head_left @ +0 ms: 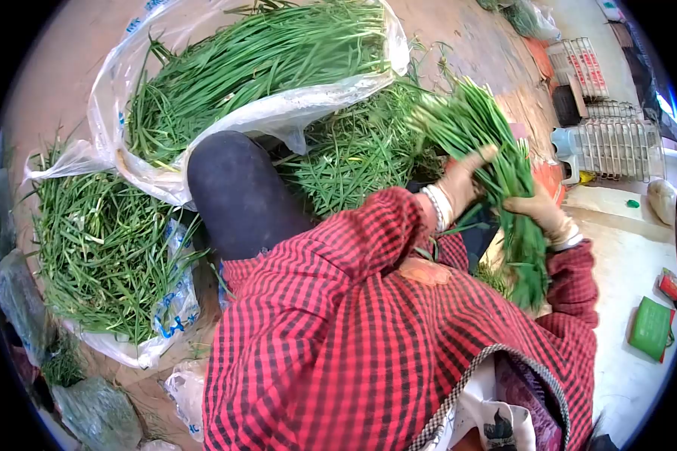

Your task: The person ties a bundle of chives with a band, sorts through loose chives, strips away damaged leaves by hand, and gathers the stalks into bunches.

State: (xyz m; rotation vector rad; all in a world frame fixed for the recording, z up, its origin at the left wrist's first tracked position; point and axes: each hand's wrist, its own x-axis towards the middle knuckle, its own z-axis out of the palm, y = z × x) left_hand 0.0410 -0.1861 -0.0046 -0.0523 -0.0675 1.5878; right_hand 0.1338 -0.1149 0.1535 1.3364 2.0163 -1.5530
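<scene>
A thick bunch of garlic chives [480, 124] is in both of my hands, its pale stem ends towards the top and its green leaves hanging down at the right. My left hand [462, 182], gloved, with a white band at the wrist, wraps around the bunch from the left side. From the right, my gloved right hand [543, 210] grips it lower down, fingers closed on the leaves. A large pile of loose green leaves [361, 150] lies just left of my hands.
An open clear plastic bag [278, 105] holds long chives [271, 60] at upper left. Below it, a heap of loose leaves [101, 248] lies on plastic. My dark-clad knee [233, 180] sits between them. At right are wire-grilled heaters [613, 149] and a green box [651, 329].
</scene>
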